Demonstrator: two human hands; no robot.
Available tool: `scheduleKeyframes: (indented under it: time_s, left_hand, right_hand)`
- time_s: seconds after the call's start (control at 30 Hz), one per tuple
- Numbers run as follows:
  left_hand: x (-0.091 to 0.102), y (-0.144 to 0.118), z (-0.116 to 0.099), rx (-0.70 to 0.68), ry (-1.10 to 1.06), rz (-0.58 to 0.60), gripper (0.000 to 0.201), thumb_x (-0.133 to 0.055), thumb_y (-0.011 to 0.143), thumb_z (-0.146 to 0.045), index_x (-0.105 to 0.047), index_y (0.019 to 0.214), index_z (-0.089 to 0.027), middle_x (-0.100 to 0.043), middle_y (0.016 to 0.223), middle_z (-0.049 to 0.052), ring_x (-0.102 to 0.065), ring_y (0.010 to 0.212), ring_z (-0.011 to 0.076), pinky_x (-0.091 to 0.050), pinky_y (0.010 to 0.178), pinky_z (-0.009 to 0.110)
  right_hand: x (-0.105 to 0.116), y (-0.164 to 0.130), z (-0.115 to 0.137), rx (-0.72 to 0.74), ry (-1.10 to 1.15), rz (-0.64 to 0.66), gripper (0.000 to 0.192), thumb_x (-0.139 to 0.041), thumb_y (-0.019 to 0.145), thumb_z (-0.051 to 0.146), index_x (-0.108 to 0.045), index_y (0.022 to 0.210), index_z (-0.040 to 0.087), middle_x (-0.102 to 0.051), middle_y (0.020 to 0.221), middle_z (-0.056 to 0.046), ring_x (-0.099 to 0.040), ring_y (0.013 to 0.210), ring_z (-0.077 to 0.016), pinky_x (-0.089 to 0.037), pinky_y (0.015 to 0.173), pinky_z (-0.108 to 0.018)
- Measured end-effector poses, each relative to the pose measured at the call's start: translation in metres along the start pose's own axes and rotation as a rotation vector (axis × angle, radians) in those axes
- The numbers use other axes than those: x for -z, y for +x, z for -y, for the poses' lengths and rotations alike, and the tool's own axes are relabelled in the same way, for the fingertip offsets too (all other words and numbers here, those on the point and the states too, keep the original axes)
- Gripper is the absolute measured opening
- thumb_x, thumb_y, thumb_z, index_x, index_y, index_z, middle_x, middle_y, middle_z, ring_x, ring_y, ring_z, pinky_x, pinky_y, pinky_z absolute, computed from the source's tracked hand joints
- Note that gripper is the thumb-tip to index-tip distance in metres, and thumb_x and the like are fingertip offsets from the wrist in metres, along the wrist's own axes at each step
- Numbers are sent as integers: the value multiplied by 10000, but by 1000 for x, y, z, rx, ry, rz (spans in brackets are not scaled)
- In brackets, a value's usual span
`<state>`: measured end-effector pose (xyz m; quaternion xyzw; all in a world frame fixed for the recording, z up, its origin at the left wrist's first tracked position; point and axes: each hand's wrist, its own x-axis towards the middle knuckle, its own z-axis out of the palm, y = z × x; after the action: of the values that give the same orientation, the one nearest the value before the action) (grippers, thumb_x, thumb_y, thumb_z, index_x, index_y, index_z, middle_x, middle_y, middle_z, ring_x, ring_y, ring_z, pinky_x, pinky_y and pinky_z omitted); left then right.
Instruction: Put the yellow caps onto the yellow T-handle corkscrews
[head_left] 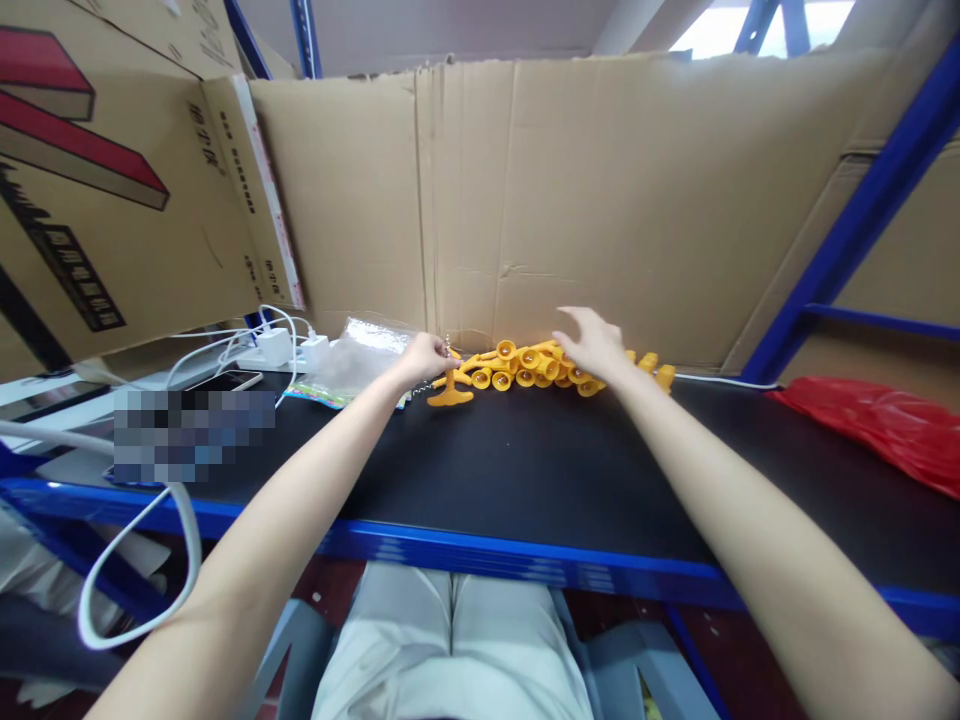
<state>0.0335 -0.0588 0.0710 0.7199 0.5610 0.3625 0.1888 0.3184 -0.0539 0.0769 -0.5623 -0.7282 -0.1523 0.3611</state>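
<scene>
My left hand (pixel 424 360) pinches a small orange-yellow plastic piece with a curved crossbar (pixel 450 397) at its lower end; a bit of metal chain shows by the fingers. To its right, a pile of yellow plastic pieces (pixel 525 372) with round, cup-like ends lies in a row along the back of the black tabletop. Over the right part of that pile is my right hand (pixel 595 343), its thumb and fingers apart and nothing visible in them. Whether its underside touches the pieces is hidden.
A clear plastic bag (pixel 352 362) lies left of my left hand. White chargers (pixel 274 347) and cables crowd the left side. A red plastic bag (pixel 877 420) is on the right. Cardboard (pixel 600 200) walls the back; a blue metal edge (pixel 487 548) runs along the front.
</scene>
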Motion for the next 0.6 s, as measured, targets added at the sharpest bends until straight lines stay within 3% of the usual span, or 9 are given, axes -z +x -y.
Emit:
scheduleKeyframes:
  time_s: [0.13,0.3,0.43,0.5,0.6]
  left_hand:
    - [-19,-3,17,-56,-32,-27,309,-690,632,-416,-530,599,-154,-452,490,-48,-414,492,84,-283,487,219]
    - [-34,-15,23,-97,-5,133,414,-659,660,-498,-434,535,-174,-425,463,-46,-382,436,76,-252,446,222]
    - [-41,-21,23,-70,-82,291,367,-593,745,-502,-451,648,-177,-551,550,-15,-428,396,81,-317,437,227]
    - [-44,-21,23,-82,-111,252,332,-555,787,-488,-448,720,-181,-588,615,-5,-454,406,84,-343,447,227]
    - [-46,-18,26,-163,-97,87,275,-522,826,-448,-452,780,-186,-613,702,12,-531,533,114,-404,543,243]
  right_hand:
    - [14,-21,-66,-253,46,-298,321,-454,798,224,-566,1094,164,-596,1118,-132,-573,965,-237,-400,887,-410]
    - [18,-49,-124,-680,21,-326,313,-478,753,174,-555,1053,122,-578,1100,-172,-550,931,-209,-397,857,-327]
    - [14,-60,-136,-828,-17,-204,359,-520,744,237,-519,1091,145,-533,1163,-180,-513,1028,-241,-388,863,-355]
    - [9,-63,-138,-822,-66,-88,317,-524,750,250,-550,1054,167,-519,1190,-180,-503,1065,-266,-390,874,-393]
    - [2,-68,-143,-795,-128,102,271,-533,765,274,-623,1008,196,-507,1242,-161,-484,1133,-311,-390,904,-461]
